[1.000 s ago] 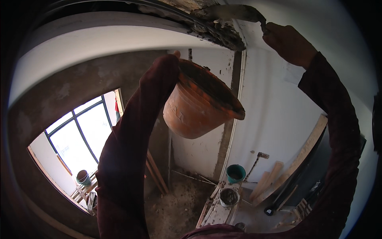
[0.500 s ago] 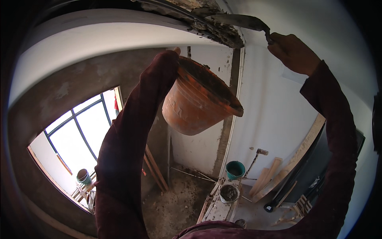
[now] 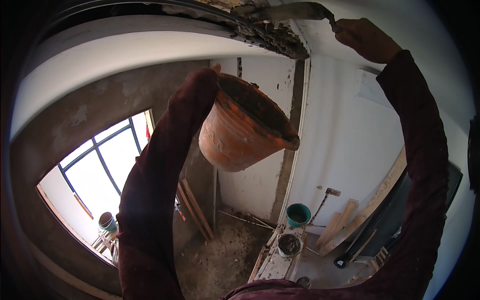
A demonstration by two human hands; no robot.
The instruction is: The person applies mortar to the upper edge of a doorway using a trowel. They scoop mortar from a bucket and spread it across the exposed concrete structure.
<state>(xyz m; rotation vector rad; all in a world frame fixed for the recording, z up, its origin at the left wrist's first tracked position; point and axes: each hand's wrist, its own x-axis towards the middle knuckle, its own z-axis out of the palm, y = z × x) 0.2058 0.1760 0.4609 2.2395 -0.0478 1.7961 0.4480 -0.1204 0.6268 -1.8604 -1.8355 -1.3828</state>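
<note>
My left hand (image 3: 215, 68) grips the rim of an orange bucket (image 3: 240, 137), held up in front of me and tilted to the right. Its inner wall is coated with dark mortar; most of the fingers are hidden behind the sleeve and rim. Higher up on the right, my right hand (image 3: 367, 40) is closed round the handle of a trowel (image 3: 297, 11). The blade points left, close against the rough, mortar-covered edge (image 3: 280, 42) of the opening overhead. Whether it touches that edge I cannot tell.
Below stands a plank platform (image 3: 275, 265) with a green bucket (image 3: 298, 214) and a pale bucket of mortar (image 3: 289, 245). Wooden boards (image 3: 337, 227) lean at the right wall. On the left is a window (image 3: 102, 155), another bucket (image 3: 107, 221) beside it. Two timbers (image 3: 195, 207) lean below.
My right hand and the trowel have risen and shifted slightly left along the overhead edge. The orange bucket has moved a little left, still in my left hand.
</note>
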